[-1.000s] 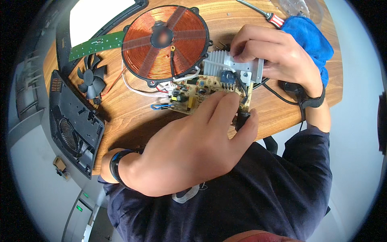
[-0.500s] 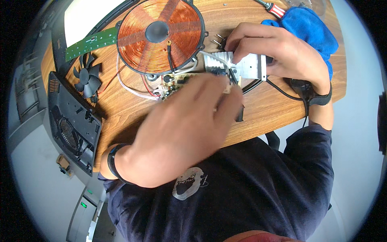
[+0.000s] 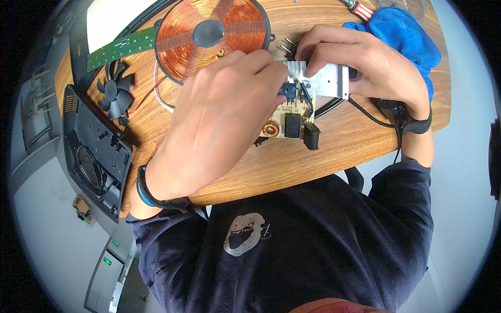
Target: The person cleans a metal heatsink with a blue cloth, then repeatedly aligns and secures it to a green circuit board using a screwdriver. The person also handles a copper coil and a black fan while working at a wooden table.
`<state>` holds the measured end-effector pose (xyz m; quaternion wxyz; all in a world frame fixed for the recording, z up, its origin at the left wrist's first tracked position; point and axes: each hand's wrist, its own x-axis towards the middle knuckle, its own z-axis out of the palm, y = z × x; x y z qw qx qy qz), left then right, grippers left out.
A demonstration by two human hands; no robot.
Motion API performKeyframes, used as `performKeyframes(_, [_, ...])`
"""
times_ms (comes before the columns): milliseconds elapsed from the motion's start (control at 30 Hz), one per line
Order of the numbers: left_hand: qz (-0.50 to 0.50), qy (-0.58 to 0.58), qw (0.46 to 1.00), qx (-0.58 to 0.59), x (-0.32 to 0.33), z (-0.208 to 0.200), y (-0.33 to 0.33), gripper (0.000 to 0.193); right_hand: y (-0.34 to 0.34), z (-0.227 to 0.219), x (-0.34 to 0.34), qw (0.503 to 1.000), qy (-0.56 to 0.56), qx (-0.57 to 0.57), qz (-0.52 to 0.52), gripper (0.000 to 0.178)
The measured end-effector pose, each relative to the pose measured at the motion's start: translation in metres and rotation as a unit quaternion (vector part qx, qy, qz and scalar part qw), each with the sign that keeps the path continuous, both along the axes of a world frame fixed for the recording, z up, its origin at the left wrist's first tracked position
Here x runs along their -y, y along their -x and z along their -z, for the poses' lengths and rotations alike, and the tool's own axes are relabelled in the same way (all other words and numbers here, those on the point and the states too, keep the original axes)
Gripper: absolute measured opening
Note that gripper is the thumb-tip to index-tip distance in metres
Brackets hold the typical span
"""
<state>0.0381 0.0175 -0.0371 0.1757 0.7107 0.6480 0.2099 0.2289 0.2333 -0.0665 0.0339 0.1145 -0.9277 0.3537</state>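
Observation:
My right hand grips a silvery finned heat sink, its fingers bent over the top. Joined beside the heat sink is a beige circuit board with a small copper ring coil and black block parts. Over the left part of this board lies my left hand, back upward, fingers curled and closed by the heat sink's left end. What its fingertips hold is hidden. Just beyond my left hand rests a large round copper coil with a dark centre.
At the left lie a black fan, a black plastic housing and a green circuit strip. A blue cloth and a red-handled screwdriver are at the far right. A black cable runs under my right wrist.
My left hand has moved up and left from the board's middle, baring its black parts and ring coil. My right hand stays on the heat sink.

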Motion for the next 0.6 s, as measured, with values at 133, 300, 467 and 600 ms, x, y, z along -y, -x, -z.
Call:
performKeyframes(133, [-0.003,0.022,1.0,0.009,-0.0011,-0.0039,-0.0003,0.022,-0.0003,0.0009,-0.001,1.0,-0.006,0.004,-0.001,0.038])
performKeyframes(300, [-0.005,0.042,0.999,-0.007,-0.0005,-0.0059,-0.0014,0.023,-0.0001,0.0021,-0.0018,1.0,-0.001,0.001,-0.003,0.038])
performKeyframes(467, [0.001,0.047,0.999,-0.026,0.0006,-0.0057,-0.0017,0.024,0.0,0.0017,-0.0006,1.0,0.0,-0.001,-0.003,0.039])
performKeyframes(600, [0.004,0.044,0.999,-0.015,0.001,-0.0067,-0.0023,0.025,0.0006,0.001,-0.0007,1.0,-0.001,0.0,-0.006,0.038])
